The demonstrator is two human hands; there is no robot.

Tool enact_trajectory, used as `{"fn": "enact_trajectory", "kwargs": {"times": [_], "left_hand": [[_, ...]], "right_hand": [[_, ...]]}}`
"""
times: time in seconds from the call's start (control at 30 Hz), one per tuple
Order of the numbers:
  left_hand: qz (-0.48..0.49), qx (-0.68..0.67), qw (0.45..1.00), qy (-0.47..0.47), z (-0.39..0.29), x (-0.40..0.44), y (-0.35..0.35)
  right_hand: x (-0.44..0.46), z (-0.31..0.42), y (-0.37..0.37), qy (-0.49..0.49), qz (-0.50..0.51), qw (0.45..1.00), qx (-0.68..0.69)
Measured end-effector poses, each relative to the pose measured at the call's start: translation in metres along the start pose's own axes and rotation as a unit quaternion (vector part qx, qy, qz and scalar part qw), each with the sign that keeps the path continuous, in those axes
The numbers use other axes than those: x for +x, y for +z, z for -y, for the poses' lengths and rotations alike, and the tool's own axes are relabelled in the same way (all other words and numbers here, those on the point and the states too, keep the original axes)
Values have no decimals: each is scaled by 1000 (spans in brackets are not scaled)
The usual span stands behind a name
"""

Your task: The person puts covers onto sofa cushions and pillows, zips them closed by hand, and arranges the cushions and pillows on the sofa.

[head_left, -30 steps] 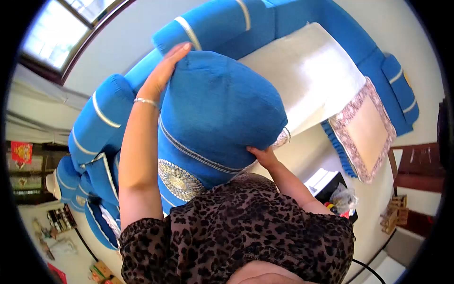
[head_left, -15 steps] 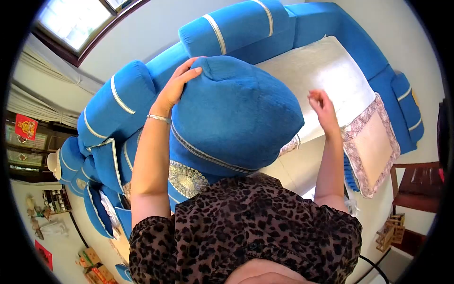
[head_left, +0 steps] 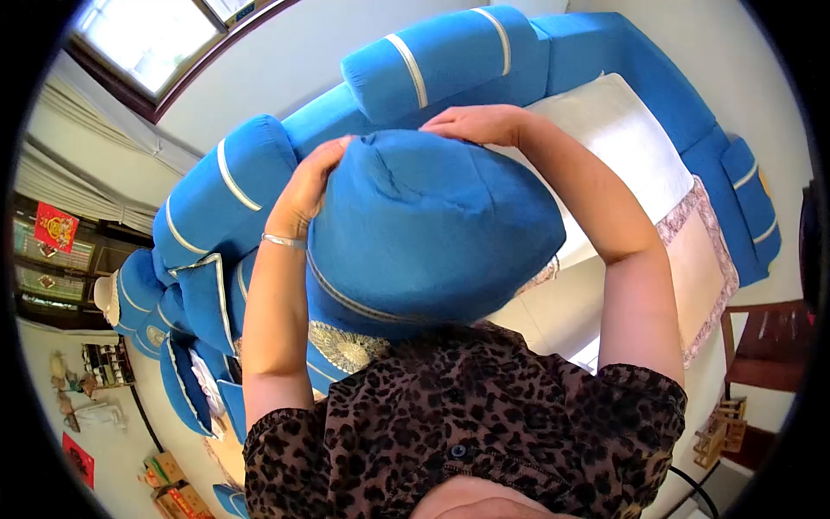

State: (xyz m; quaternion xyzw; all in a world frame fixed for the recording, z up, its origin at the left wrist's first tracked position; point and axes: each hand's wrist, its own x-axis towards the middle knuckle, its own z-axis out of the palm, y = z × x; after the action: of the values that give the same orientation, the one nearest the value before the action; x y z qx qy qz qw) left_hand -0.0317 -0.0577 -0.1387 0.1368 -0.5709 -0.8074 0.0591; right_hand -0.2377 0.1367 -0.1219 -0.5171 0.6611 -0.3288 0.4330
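A big blue cushion (head_left: 432, 225) with a pale trim band is held upright against my chest. My left hand (head_left: 316, 177), with a bracelet at its wrist, is wrapped round the cushion's upper left corner. Across the top edge reaches my right hand (head_left: 475, 125), its fingers bent over the far side and their tips hidden. The fabric is creased between the two hands. Below the cushion's left side shows a round pale lace-like pattern (head_left: 346, 344) on blue fabric.
Behind the cushion runs a blue sofa (head_left: 324, 117) with striped bolsters (head_left: 437, 60). On its right part lies a pale seat cover (head_left: 605, 130); a pink-bordered mat (head_left: 692, 259) hangs nearby. More blue cushions (head_left: 203, 294) are piled left. A wooden chair (head_left: 769, 346) stands right.
My right hand has moved from the air at the right to the cushion's top edge and taken hold there. My left hand keeps its grip on the corner.
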Motion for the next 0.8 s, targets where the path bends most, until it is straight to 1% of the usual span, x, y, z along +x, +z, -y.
{"fn": "enact_trajectory", "kwargs": {"times": [0.03, 0.1, 0.13, 0.17, 0.23, 0.27, 0.37, 0.4, 0.43, 0.5, 0.53, 0.6, 0.63, 0.67, 0.7, 0.77, 0.8], "left_hand": [[-4, 6, 1000, -2, -6, -10, 5], [-13, 16, 1000, -8, -19, -29, 18], [10, -16, 1000, -19, -23, -33, 15], [19, -15, 999, -26, -24, -37, 12], [37, -10, 998, -42, -28, -43, 9], [57, -8, 997, -45, -29, -45, 8], [119, 2, 992, -51, -25, -50, 5], [134, 20, 990, -27, -22, -54, 6], [122, 25, 992, -29, -19, -58, 5], [101, 35, 994, -34, -10, -66, 5], [50, 24, 998, -38, -6, -74, 12], [28, 14, 999, -41, 1, -84, 17], [17, 9, 999, -42, 3, -87, 18], [83, -26, 995, -45, 5, -86, 10], [54, -35, 997, -50, 3, -87, 12], [-9, -55, 997, -63, -1, -92, 19], [0, -67, 996, -67, -1, -88, 21]], "right_hand": [[2, 2, 3, -18, 15, 1000, -1], [4, 8, 12, -70, 70, 993, 65], [-2, 22, 20, -51, 61, 993, 90], [2, 20, 23, -97, 83, 987, 98], [6, 23, 28, -119, 116, 981, 104], [8, 23, 31, -124, 112, 978, 122], [3, 36, 42, -81, 103, 974, 188], [5, 33, 47, -76, 101, 969, 210], [2, 33, 52, -40, 76, 968, 237], [-3, 33, 56, -17, 81, 965, 248], [-7, 29, 59, -49, 69, 972, 220], [-13, 28, 64, -112, 45, 980, 158], [-17, 33, 67, -161, 2, 972, 169], [-21, 42, 69, -209, -41, 960, 179], [-25, 55, 72, -256, -83, 944, 189], [-33, 84, 76, -307, -74, 946, 76], [-35, 96, 77, -333, -72, 940, 19]]}}
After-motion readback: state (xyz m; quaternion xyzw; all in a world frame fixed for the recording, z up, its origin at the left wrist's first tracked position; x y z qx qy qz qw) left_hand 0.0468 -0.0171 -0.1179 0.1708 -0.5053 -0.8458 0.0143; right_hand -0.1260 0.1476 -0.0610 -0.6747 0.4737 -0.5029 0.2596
